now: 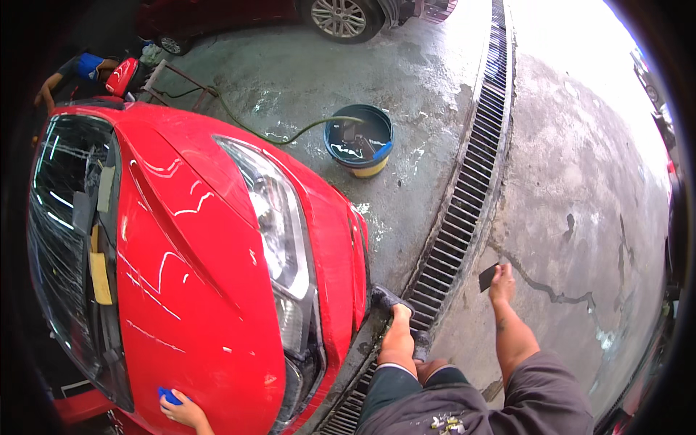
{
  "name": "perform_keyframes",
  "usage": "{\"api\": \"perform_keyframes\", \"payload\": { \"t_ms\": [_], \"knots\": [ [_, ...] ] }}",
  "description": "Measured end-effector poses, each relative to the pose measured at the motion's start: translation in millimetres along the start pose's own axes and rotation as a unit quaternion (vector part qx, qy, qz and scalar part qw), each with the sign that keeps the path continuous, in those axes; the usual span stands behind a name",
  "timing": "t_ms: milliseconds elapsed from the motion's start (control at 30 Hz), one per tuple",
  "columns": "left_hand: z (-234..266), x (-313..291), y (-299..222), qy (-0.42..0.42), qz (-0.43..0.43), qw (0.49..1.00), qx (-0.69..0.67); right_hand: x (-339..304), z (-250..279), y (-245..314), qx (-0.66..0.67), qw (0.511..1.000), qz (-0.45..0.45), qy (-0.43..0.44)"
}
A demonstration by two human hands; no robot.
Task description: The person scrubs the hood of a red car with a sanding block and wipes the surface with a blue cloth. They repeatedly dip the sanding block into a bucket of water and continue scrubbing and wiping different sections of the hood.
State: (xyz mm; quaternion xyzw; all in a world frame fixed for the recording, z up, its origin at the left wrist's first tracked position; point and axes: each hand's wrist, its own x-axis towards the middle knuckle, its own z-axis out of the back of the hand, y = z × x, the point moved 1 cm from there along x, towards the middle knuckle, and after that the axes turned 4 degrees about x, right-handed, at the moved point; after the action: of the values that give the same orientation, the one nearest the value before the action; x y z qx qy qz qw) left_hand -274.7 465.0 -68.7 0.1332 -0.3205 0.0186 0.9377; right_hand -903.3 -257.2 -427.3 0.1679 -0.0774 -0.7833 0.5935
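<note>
Wet floor is crossed by a drain grate, near which a red car is parked. At the near end of its hood, a blue block is grasped by the left hand, fingers curled over it, probably so that it can be steadied against the hood. By the right hand, a dark sheet is pinched at one edge and held above the floor, well apart from the car, perhaps to keep its face free. Farther off, a green hose is led into a bucket, presumably for water. At left, a yellow block is set by the windscreen, likely for easy reach.
</note>
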Motion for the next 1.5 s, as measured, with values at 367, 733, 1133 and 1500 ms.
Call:
{"api": "perform_keyframes", "payload": {
  "t_ms": [367, 733, 1133, 1500],
  "knots": [
    [151.9, 19.6, -422.5, 0.02, -0.186, 0.879, -0.438, 233.9, -31.8, 140.6, 0.257, 0.948, 0.092, -0.162],
    [-29.3, -153.1, -1018.0, 0.402, -0.157, 0.708, -0.559, 319.5, -209.8, 371.7, 0.495, 0.832, -0.182, 0.175],
    [-168.3, -237.1, -1143.0, 0.505, -0.489, 0.71, 0.047, 302.4, -381.8, 609.7, -0.169, 0.724, 0.587, 0.321],
    [-192.2, -197.9, -1133.2, 0.583, -0.211, 0.772, -0.14, 332.2, -391.7, 618.3, -0.103, 0.69, 0.487, 0.526]
  ]
}}
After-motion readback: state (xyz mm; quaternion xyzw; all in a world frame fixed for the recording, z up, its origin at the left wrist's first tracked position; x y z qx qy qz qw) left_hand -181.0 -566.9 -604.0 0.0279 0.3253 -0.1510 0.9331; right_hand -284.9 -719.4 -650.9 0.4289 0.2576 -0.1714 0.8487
